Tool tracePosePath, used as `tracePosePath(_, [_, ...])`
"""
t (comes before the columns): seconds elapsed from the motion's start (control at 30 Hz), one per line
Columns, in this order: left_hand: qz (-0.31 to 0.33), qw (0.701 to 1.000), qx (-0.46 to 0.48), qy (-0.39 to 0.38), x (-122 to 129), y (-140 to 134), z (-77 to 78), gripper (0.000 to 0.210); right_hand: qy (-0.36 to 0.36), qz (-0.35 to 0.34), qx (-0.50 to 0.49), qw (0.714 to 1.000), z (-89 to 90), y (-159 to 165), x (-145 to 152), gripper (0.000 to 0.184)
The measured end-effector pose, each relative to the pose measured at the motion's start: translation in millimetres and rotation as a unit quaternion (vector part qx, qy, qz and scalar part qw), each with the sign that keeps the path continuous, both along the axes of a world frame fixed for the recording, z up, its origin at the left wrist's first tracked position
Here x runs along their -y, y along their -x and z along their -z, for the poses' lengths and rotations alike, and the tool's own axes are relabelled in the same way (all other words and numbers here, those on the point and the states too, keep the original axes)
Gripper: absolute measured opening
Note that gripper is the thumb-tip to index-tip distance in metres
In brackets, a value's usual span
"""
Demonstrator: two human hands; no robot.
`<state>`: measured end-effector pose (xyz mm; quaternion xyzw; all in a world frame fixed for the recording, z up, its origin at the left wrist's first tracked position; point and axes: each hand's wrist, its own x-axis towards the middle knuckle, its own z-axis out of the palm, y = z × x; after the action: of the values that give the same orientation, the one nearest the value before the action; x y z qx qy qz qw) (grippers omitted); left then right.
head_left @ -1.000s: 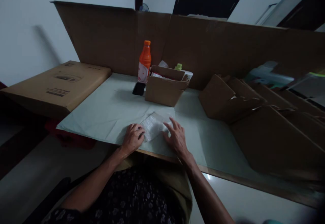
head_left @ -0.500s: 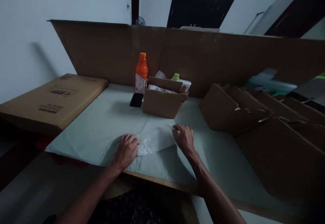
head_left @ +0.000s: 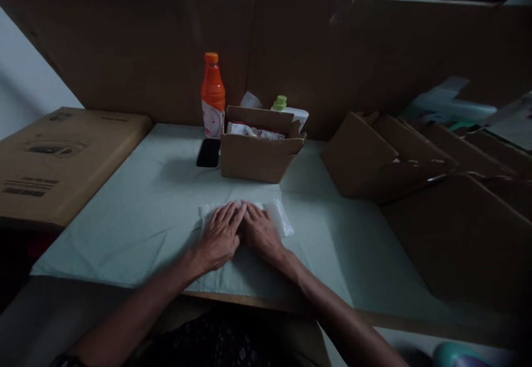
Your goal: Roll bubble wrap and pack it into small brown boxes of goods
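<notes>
The bubble wrap in front of me is a clear, whitish piece, thin and flat, with a dimpled surface that catches a little pale light at its right end. Much of its middle is hidden under my hands, so I can't tell whether anything lies inside it. Its long axis runs from left to right across my body, roughly along the table's near edge; the right end slants, its lower corner reaching outward to the right. It lies on the pale green cloth near the front of the table, centred before me.

My left hand rests on the left part, palm down, fingers stretched forward and close together. My right hand lies flat on it just beside, angled inward, so that the fingertips of both meet at the far edge. Neither hand is gripped around anything; both rest on the sheet.

Beyond the wrap stands a small cardboard box with packets inside. A black phone lies to its left, with an orange bottle upright behind. A large divided carton stands to my right, and a closed carton lies on my left.
</notes>
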<state>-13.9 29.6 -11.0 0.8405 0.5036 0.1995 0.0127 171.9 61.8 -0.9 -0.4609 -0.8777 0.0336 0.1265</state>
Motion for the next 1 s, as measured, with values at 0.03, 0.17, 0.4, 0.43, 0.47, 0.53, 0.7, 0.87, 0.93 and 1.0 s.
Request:
tracePosePath(0.03, [0.003, 1.0, -0.025, 0.016, 5, -3, 6.0, 0.061, 0.015, -0.021, 0.012, 1.0, 6.0, 1, 2, 0.045])
tracePosePath(0.17, [-0.012, 0.995, -0.086, 0.043, 19, 6, 18.6, 0.06, 0.003, 0.049, 0.029, 0.998, 22.9, -54, 12, 0.048])
tracePosePath(0.4, [-0.02, 0.996, -0.065, 0.061, 20, 13, 10.7, 0.054, -0.013, 0.174, -0.002, 0.985, 1.5, -125, 8, 0.044])
tracePosePath(0.43, [-0.025, 0.996, -0.055, 0.058, 20, 13, 9.1, 0.053, -0.004, 0.175, -0.01, 0.985, -2.2, -118, 2, 0.045])
tracePosePath(0.47, [-0.03, 0.997, -0.046, 0.054, 20, 14, 7.6, 0.052, 0.01, 0.176, -0.019, 0.984, -5.0, -110, -5, 0.046])
tracePosePath(0.53, [-0.038, 0.998, -0.032, 0.039, 23, 19, 4.7, 0.051, 0.042, 0.18, -0.038, 0.982, -8.3, -93, -21, 0.045])
tracePosePath(0.7, [-0.03, 0.999, -0.029, 0.026, 29, 41, 1.8, 0.034, 0.075, 0.143, -0.075, 0.984, -9.7, -78, -28, 0.015])
tracePosePath(0.87, [0.019, 0.998, -0.053, -0.018, 1, 47, 0.2, 0.03, 0.108, 0.162, -0.174, 0.965, -9.0, -90, 38, 0.035])
tracePosePath(0.93, [0.048, 0.997, -0.061, -0.023, -24, 41, -2.5, 0.031, 0.144, 0.155, -0.25, 0.945, -7.5, -90, 74, 0.056])
tracePosePath(1.0, [0.073, 0.995, -0.066, -0.01, -50, 30, -6.1, 0.03, 0.198, 0.127, -0.285, 0.929, -7.1, -84, 106, 0.065])
